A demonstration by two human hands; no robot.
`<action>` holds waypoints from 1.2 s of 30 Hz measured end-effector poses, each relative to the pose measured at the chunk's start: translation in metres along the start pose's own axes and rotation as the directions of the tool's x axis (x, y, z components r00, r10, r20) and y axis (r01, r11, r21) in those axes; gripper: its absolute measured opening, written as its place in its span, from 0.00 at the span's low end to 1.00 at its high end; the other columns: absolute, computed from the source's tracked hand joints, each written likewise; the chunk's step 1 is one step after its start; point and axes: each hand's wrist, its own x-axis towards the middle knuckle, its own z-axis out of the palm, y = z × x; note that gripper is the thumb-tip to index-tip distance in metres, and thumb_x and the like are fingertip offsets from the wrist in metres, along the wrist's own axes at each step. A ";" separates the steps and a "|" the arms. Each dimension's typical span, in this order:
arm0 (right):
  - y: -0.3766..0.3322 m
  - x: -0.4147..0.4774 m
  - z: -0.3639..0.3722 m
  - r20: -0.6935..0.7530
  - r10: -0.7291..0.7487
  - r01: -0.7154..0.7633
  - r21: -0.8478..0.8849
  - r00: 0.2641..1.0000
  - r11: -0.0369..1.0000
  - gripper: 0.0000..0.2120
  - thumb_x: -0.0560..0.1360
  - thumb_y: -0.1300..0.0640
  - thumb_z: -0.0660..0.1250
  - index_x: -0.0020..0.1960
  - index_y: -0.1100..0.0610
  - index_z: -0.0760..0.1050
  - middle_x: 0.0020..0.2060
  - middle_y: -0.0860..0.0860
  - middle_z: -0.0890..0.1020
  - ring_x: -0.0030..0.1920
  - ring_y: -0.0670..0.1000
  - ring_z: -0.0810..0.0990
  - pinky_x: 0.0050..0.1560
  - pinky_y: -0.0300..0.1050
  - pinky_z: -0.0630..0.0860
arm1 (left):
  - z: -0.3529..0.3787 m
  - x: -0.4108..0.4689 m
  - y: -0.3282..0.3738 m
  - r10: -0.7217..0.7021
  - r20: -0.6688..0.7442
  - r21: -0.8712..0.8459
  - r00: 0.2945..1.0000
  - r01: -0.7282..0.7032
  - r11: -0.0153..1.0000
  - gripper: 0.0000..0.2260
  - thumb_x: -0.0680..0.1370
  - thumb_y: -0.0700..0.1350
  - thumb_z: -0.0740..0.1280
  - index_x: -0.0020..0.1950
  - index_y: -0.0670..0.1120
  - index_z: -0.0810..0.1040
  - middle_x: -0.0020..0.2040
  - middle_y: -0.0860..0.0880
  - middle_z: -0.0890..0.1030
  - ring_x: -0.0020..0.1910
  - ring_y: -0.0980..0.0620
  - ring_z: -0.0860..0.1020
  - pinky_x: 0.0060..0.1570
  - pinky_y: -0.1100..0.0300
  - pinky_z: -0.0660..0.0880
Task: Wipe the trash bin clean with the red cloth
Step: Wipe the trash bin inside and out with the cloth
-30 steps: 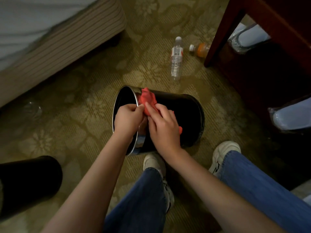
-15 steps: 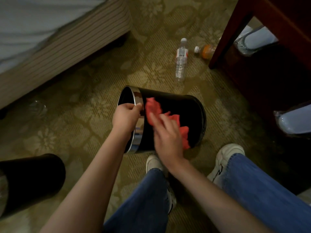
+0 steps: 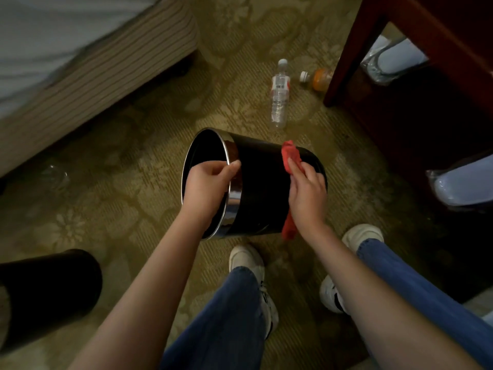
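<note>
Left hand (image 3: 208, 188): fingers curled over the rim, thumb outside, gripping it. Trash bin (image 3: 261, 188): glossy black cylinder with a chrome rim band, on its side on patterned carpet (image 3: 120, 188), mouth facing left. Red cloth (image 3: 290, 156): crumpled, draped across the bin's wall near its base. Right hand (image 3: 308, 198): fingers flat, pressing the cloth down.

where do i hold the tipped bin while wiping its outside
Grip the chrome rim of the trash bin from its open mouth on the left, as the left hand does: with the bin on its side, the rim gives fingers an edge to hook, leaving the wall free for the red cloth under the right hand.
</note>
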 end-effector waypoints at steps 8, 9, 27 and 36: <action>-0.007 0.015 -0.003 0.032 -0.030 0.028 0.049 0.999 0.998 0.19 0.78 0.61 0.62 0.68 0.54 0.71 0.59 0.55 0.77 0.54 0.59 0.74 0.54 0.53 0.74 | 0.000 -0.007 -0.025 0.029 -0.004 0.345 1.000 -0.026 0.938 0.15 0.78 0.46 0.65 0.32 0.46 0.72 0.26 0.52 0.69 0.22 0.59 0.68 0.22 0.70 0.63; -0.009 0.015 -0.003 0.022 -0.030 0.029 0.060 0.999 0.998 0.19 0.78 0.61 0.62 0.68 0.55 0.72 0.58 0.55 0.77 0.53 0.59 0.75 0.54 0.54 0.74 | -0.002 -0.006 -0.026 0.028 -0.015 0.344 0.999 -0.021 0.939 0.14 0.78 0.47 0.65 0.33 0.44 0.74 0.26 0.51 0.70 0.23 0.58 0.68 0.24 0.68 0.63; 0.016 0.010 0.005 0.054 0.018 -0.021 0.054 0.998 0.998 0.25 0.77 0.64 0.61 0.72 0.48 0.65 0.61 0.52 0.74 0.58 0.56 0.72 0.56 0.50 0.73 | -0.009 -0.001 -0.037 -0.051 -0.065 0.143 0.997 0.060 0.988 0.16 0.77 0.48 0.65 0.44 0.34 0.77 0.36 0.36 0.77 0.32 0.41 0.74 0.34 0.50 0.73; -0.072 -0.002 -0.002 -0.015 -0.173 0.173 0.158 0.985 0.972 0.21 0.74 0.66 0.64 0.66 0.56 0.74 0.56 0.55 0.78 0.52 0.58 0.75 0.55 0.52 0.72 | 0.009 0.009 -0.023 -0.007 -0.130 0.197 0.992 0.033 0.980 0.14 0.77 0.47 0.66 0.41 0.35 0.77 0.31 0.42 0.77 0.30 0.49 0.75 0.33 0.56 0.71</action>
